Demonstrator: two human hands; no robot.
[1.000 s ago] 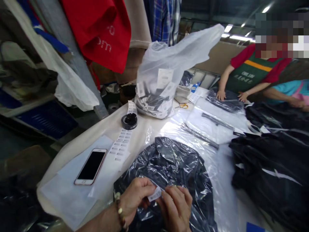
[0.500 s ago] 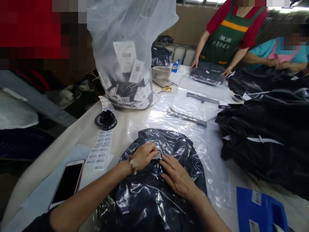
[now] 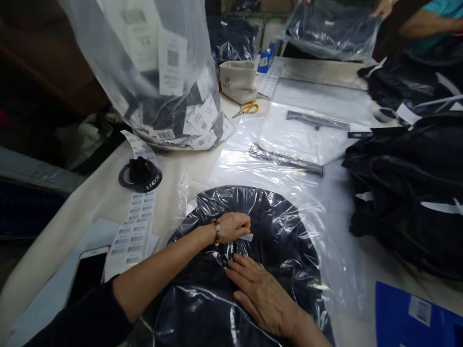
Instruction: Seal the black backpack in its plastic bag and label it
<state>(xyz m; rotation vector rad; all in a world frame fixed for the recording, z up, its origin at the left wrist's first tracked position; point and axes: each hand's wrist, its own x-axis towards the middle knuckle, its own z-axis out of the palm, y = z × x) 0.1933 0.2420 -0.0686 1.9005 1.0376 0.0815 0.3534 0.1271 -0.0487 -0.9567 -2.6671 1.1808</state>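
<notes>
A dark folded garment [image 3: 202, 274] lies before me inside a shiny clear plastic bag [image 3: 318, 212]. My left hand [image 3: 233, 227], with a beaded bracelet at the wrist, is closed over the upper middle of it. Its curled fingers sit at the edge of a small white label [image 3: 247, 237]; whether anything is pinched in them is hidden. Just below, my right hand [image 3: 262, 294] rests flat on the plastic, fingers stretched out and slightly apart.
On the left are a sticker sheet [image 3: 132, 236], a black tape roll [image 3: 154, 180] and a phone [image 3: 87, 274]. A tall bag of tags [image 3: 170, 115] and yellow scissors [image 3: 248, 109] stand beyond. Black garments [image 3: 405, 193] are heaped right, near a blue box [image 3: 398, 313]. A co-worker's hands hold another bagged garment [image 3: 333, 29].
My left hand has shifted slightly right across the bag, and my right hand has slid down from the label. The view has tilted downward. The co-worker's bagged garment is now lifted.
</notes>
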